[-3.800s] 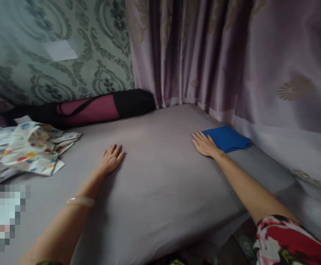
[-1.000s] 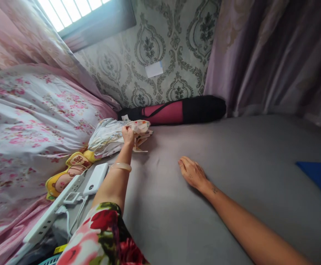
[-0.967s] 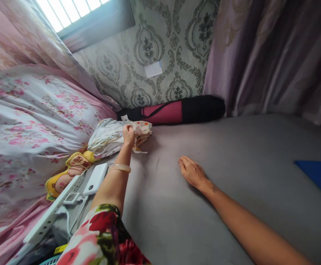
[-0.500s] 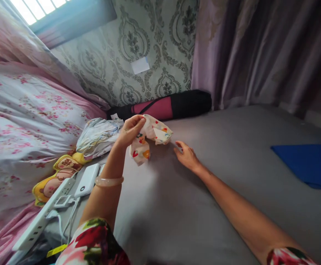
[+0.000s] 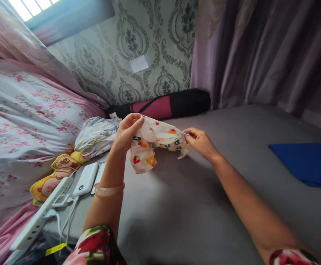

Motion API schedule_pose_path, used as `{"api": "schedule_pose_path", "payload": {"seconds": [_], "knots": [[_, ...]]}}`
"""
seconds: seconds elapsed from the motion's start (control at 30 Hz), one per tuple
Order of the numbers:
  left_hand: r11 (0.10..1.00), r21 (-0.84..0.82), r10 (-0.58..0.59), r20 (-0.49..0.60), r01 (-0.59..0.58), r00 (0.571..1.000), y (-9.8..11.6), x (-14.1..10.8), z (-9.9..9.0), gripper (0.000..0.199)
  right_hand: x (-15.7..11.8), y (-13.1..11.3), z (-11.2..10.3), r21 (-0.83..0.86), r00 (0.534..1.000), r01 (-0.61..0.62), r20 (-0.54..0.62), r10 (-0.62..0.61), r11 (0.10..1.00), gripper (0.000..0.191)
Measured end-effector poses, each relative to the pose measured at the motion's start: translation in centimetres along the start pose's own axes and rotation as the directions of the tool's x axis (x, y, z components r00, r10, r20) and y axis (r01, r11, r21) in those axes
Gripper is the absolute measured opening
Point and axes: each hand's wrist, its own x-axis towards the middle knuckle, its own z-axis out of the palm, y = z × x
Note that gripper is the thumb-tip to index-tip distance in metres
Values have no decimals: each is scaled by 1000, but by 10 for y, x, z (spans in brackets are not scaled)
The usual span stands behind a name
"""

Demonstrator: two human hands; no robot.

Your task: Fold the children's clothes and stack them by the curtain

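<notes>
A small white cloth (image 5: 163, 134) printed with red, yellow and green figures hangs stretched between my two hands above the grey bed sheet (image 5: 193, 206). My left hand (image 5: 129, 129) pinches its upper left corner, and a bracelet circles that wrist. At the cloth's upper right edge, my right hand (image 5: 200, 141) grips it between thumb and fingers. One part of the fabric droops below my left hand, and a narrow flap dangles near my right fingers. Whether it is a garment or a plain cloth I cannot tell.
Left of my arm are a power strip (image 5: 43, 215), a white power bank (image 5: 85, 178), a yellow plush toy (image 5: 46, 186) and a pile of folded cloths (image 5: 96, 134). A black and pink bag (image 5: 160, 105) lies along the wall. Blue fabric (image 5: 309, 162) rests at right.
My right hand has reached the cloth and taken hold of its right edge. The cloth has been drawn out wider to the right. My left hand keeps its hold.
</notes>
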Motion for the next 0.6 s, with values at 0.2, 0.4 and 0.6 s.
{"api": "schedule_pose_path", "payload": {"seconds": [0.2, 0.4, 0.6], "knots": [[976, -162, -147, 8, 146, 989, -31, -13, 7, 28, -12, -61, -47, 167, 990, -118, 95, 103, 979, 10], [913, -340, -247, -28, 223, 969, -70, -19, 18, 32, -15, -46, -33, -243, 921, -148, 319, 223, 959, 22], [891, -361, -349, -152, 277, 925, -90, -16, 12, 27, -30, -42, 8, -518, 739, -2, 575, 350, 855, 34]]}}
